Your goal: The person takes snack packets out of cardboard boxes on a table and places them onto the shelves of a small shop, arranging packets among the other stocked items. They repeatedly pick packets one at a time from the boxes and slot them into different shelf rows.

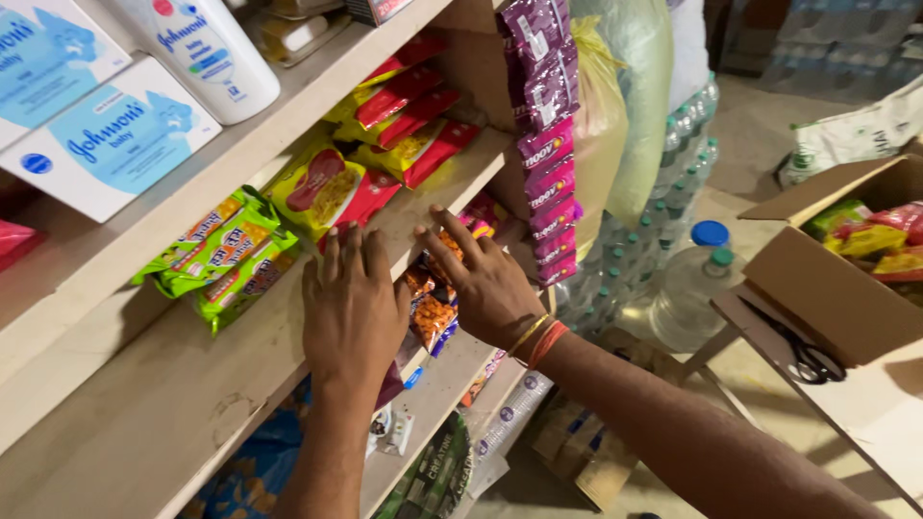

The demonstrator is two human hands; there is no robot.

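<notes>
The pale wooden shelf (pixel 144 404) carried green snack packets (pixel 226 255) at the left and yellow-and-red packets (pixel 322 187) farther back. The left hand (pixel 351 308) lay flat, fingers spread, gripping nothing; the right hand (pixel 486 284), likewise open, pressed orange snack packets (pixel 428 308) at the shelf's near edge, steadying them.

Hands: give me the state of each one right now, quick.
Left hand: open, lying flat, palm down on the wooden shelf, holding nothing.
Right hand: open, fingers spread, resting on the orange snack packets, not gripping them.
</notes>
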